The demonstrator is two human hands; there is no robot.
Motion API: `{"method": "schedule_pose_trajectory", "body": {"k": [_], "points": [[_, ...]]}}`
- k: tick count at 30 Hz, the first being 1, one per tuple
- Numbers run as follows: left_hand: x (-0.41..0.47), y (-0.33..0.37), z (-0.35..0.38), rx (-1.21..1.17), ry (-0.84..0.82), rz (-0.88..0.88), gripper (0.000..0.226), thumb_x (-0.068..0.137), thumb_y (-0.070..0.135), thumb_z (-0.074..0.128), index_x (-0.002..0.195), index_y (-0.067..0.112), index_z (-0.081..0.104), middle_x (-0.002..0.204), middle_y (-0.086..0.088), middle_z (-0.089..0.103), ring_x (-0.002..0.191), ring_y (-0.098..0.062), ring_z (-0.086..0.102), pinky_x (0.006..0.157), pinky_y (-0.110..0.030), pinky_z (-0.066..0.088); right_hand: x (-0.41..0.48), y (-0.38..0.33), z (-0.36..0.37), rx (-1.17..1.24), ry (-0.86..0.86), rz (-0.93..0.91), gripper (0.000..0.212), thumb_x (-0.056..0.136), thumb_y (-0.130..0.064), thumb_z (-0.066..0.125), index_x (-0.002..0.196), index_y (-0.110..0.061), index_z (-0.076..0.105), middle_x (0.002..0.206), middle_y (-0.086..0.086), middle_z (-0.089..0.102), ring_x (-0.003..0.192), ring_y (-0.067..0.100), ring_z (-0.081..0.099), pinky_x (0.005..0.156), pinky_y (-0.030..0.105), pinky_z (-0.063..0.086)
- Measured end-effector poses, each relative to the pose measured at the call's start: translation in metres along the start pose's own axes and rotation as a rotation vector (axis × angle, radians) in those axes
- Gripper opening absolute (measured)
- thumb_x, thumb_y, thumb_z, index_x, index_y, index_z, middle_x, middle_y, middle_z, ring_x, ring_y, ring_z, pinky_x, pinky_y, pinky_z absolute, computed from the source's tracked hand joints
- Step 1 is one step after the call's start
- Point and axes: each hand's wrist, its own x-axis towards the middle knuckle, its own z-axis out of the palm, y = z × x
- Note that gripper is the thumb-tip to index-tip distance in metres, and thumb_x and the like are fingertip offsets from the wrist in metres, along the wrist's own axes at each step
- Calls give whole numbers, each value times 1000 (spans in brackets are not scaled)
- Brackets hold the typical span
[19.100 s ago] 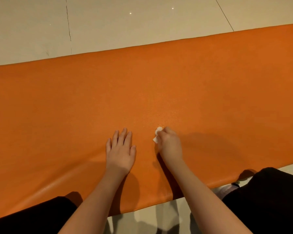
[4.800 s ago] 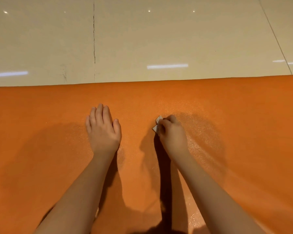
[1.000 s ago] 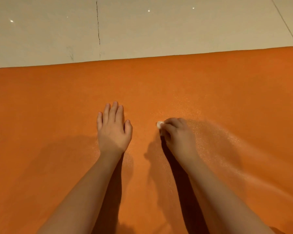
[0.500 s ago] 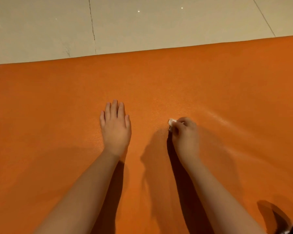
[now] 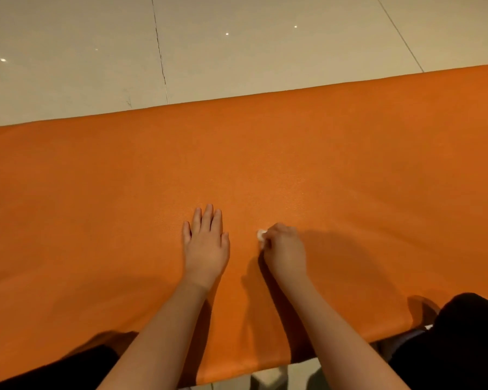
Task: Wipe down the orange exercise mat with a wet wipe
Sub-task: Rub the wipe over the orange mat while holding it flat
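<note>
Two hands on the mat (image 5: 265,164), near edge: left hand (image 5: 206,246) flat, bracing; right hand (image 5: 285,249) curled, pinching a balled wipe (image 5: 261,235). Risk: so small a wad leaves strips unwiped.

Across the whole width, an orange exercise mat (image 5: 307,164) on a pale, glossy tiled floor (image 5: 237,52), far edge slanting up toward the right. Near the middle of the mat, the left hand (image 5: 206,247) flat, palm down, fingers straight and close together, pointing away. Just to its right, the right hand (image 5: 286,253) with fingers curled, pinching a small white wet wipe (image 5: 261,235) down against the mat; only a scrap of wipe visible past the knuckles. Both forearms bare. At the two near corners, knees in dark clothing (image 5: 468,342).
</note>
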Motion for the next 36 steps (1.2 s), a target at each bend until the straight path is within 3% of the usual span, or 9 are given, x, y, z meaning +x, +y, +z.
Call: {"method": "schedule_pose_trajectory", "body": {"k": [3, 6, 10, 12, 15, 20, 27, 32, 36], "points": [[-9, 3, -3, 48, -71, -19, 58, 105, 36, 29, 157, 21, 11, 165, 3, -3, 151, -20, -9, 120, -45, -1, -10, -1, 0, -18, -135, -175, 21, 87, -8, 52, 98, -11, 69, 106, 2, 60, 101, 26, 50, 68, 33, 40], [-20, 5, -8, 76, -145, -16, 58, 105, 37, 28, 157, 22, 8, 164, 3, -5, 151, -20, -9, 120, -46, 0, -13, 19, -13, 11, -10, -47, 4, 74, -3, 64, 77, -3, 67, 88, 13, 61, 85, 35, 58, 56, 36, 44], [-37, 6, -11, 91, -205, -12, 57, 105, 37, 27, 157, 23, 8, 164, 4, -5, 151, -20, -8, 121, -45, 2, -39, 10, -15, -37, 40, -32, 19, 53, 1, 76, 57, -7, 60, 67, 12, 55, 58, 34, 57, 41, 29, 41], [-44, 7, -12, 85, -226, -25, 57, 105, 36, 27, 157, 23, 9, 164, 5, -4, 151, -19, -7, 121, -45, 3, -48, -11, -15, -64, -108, -126, 5, 71, -7, 71, 74, -8, 68, 85, 10, 60, 77, 34, 61, 57, 30, 47], [-55, 6, -15, 58, -278, -36, 56, 105, 35, 28, 157, 23, 12, 164, 6, -3, 151, -18, -6, 120, -44, 3, -40, -12, -26, -113, -356, -39, 24, 92, -14, 51, 108, -9, 68, 116, 10, 54, 110, 31, 53, 82, 34, 45], [-75, 2, -16, 14, -266, -21, 53, 106, 35, 25, 157, 24, 15, 164, 6, 2, 151, -16, -3, 120, -40, 0, -60, 5, -40, -146, -195, 131, 21, 92, -9, 45, 93, -5, 66, 110, 11, 56, 104, 31, 52, 69, 32, 40], [-75, 2, -13, 14, -248, -22, 53, 106, 34, 28, 156, 23, 17, 164, 6, 5, 151, -16, -1, 121, -41, 1, -77, -18, -31, -9, -309, -80, 22, 91, -17, 53, 104, -14, 70, 114, 7, 59, 106, 27, 55, 78, 29, 41], [-77, 2, -12, 28, -257, -7, 52, 106, 34, 26, 156, 23, 16, 164, 5, 4, 151, -17, -1, 121, -41, 1, -91, 12, -41, -101, -106, 159, 25, 94, -14, 48, 106, -8, 70, 112, 9, 58, 106, 28, 52, 78, 34, 46], [-85, 2, -13, 55, -269, 7, 52, 106, 33, 27, 156, 22, 18, 164, 4, 8, 151, -19, 2, 120, -42, 4, -119, -22, -31, 13, -120, -5, 24, 90, -14, 51, 102, -10, 71, 108, 7, 62, 103, 26, 55, 76, 29, 41]]}}
